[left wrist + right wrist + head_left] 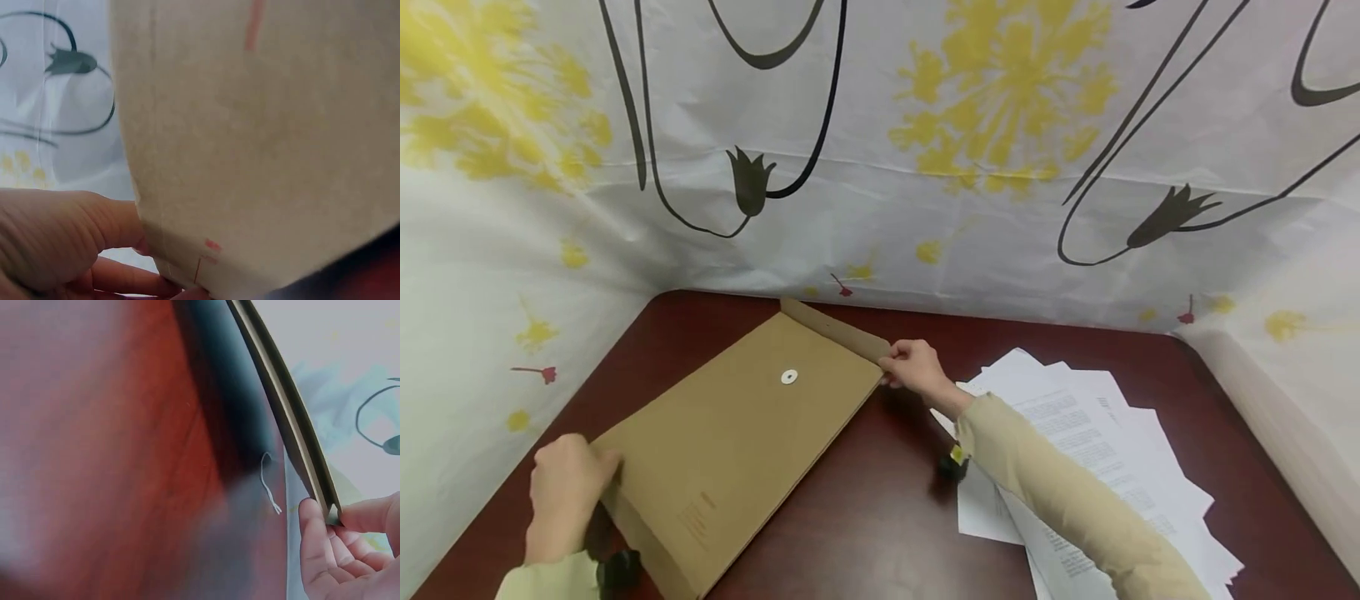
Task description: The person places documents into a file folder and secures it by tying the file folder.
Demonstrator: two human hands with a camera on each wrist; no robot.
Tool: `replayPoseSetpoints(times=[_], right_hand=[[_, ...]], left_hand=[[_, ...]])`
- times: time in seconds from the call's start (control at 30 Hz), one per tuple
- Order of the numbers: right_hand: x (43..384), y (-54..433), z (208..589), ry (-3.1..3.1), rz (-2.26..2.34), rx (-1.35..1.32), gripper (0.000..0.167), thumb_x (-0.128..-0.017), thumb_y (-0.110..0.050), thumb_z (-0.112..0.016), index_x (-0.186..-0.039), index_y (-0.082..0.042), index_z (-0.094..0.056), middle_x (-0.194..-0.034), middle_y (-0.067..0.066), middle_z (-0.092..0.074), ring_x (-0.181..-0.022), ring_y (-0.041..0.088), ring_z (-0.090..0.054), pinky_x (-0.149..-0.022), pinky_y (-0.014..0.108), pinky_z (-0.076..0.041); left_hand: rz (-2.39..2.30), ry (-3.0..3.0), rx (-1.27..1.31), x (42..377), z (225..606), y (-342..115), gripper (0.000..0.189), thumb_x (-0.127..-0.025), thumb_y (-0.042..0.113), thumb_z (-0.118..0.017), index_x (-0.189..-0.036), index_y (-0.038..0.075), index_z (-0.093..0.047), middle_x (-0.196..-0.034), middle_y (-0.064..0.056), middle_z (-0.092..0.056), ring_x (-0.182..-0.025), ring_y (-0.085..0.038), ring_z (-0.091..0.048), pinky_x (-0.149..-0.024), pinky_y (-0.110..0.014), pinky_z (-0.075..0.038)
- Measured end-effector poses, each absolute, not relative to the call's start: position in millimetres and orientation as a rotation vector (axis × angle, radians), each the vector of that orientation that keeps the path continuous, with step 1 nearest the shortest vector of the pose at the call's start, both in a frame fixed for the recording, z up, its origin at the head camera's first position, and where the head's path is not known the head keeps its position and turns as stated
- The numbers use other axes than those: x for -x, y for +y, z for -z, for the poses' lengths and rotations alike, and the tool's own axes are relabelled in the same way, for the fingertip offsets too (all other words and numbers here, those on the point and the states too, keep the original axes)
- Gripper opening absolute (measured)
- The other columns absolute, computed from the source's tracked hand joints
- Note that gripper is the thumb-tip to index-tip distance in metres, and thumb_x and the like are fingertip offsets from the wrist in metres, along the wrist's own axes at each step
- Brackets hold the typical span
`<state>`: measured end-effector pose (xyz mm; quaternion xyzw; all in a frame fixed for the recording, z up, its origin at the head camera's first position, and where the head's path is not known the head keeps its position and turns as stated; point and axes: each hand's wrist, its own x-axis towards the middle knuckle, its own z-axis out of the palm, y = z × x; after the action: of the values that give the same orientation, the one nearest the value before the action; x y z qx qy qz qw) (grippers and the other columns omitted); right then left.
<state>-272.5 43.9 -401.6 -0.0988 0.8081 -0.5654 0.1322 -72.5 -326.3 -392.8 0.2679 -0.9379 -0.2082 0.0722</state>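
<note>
A brown kraft document envelope (737, 425) is held tilted over the table, its flap (835, 327) folded out at the far end. A white button (788, 377) sits near that end, with faint red print at the near end. My left hand (567, 492) grips the near left corner, thumb on the face. Pinched between the thumb and fingers of my right hand (917, 367) is the far right corner beside the flap. In the right wrist view, a thin white string (267, 484) hangs by the envelope's edge, above the right hand's fingertips.
Several printed white sheets (1097, 442) lie fanned out on the right of the dark red table (865, 533), partly under the right forearm. A patterned white cloth (865, 167) walls the table at the back and sides.
</note>
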Motion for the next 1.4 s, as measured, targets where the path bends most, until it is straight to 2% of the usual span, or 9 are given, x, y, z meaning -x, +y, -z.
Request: replayPoseSetpoints(times=[0.3,0.57,0.87,1.23,1.4], right_hand=[[236.6,93.7,401.9,2.162,1.755,0.181,0.012,-0.087,0.003,-0.057,-0.076,0.002,-0.051,-0.067,0.009,-0.066,-0.059,0.013,-0.065,-0.056,0.024,-0.053],[203.2,120.7,399.0,2.072,1.797,0.182,0.011,-0.087,0.003,-0.054,-0.078,0.001,-0.049,-0.071,0.008,-0.065,-0.062,0.013,-0.066,-0.057,0.023,-0.053],[160.1,145.1,394.5,1.976,1.820,0.115,0.005,-0.086,0.001,-0.055,-0.085,0.003,-0.051,-0.076,0.008,-0.065,-0.071,0.017,-0.068,-0.066,0.028,-0.055],[115.1,157.8,406.0,1.850,1.848,0.087,0.025,-0.084,0.001,-0.057,-0.105,0.013,-0.049,-0.087,0.017,-0.068,-0.075,0.019,-0.069,-0.067,0.027,-0.055],[100.0,157.8,411.0,1.829,1.819,0.105,0.027,-0.085,0.000,-0.057,-0.107,0.013,-0.048,-0.087,0.019,-0.068,-0.075,0.021,-0.069,-0.065,0.027,-0.055]], left_hand=[[0.594,-2.878,-0.440,108.7,378.4,-318.2,0.031,-0.072,0.005,-0.050,-0.050,0.011,-0.029,-0.052,0.002,-0.022,-0.045,-0.016,-0.027,-0.039,-0.030,-0.025],[0.534,-2.918,-0.257,136.3,371.2,-310.2,0.032,-0.071,0.002,-0.049,-0.053,0.013,-0.025,-0.057,0.003,-0.018,-0.048,-0.014,-0.023,-0.040,-0.030,-0.024],[0.515,-3.029,-0.070,166.4,370.7,-296.9,0.032,-0.073,0.000,-0.049,-0.054,0.013,-0.027,-0.056,0.002,-0.021,-0.048,-0.013,-0.024,-0.042,-0.028,-0.024],[0.384,-3.068,0.165,192.8,377.3,-282.2,0.035,-0.075,-0.002,-0.053,-0.053,0.012,-0.029,-0.060,-0.003,-0.027,-0.052,-0.014,-0.025,-0.045,-0.030,-0.026],[0.359,-3.077,0.226,197.2,380.3,-279.3,0.024,-0.077,0.000,-0.055,-0.060,0.005,-0.039,-0.064,-0.011,-0.040,-0.054,-0.018,-0.032,-0.048,-0.032,-0.031]])
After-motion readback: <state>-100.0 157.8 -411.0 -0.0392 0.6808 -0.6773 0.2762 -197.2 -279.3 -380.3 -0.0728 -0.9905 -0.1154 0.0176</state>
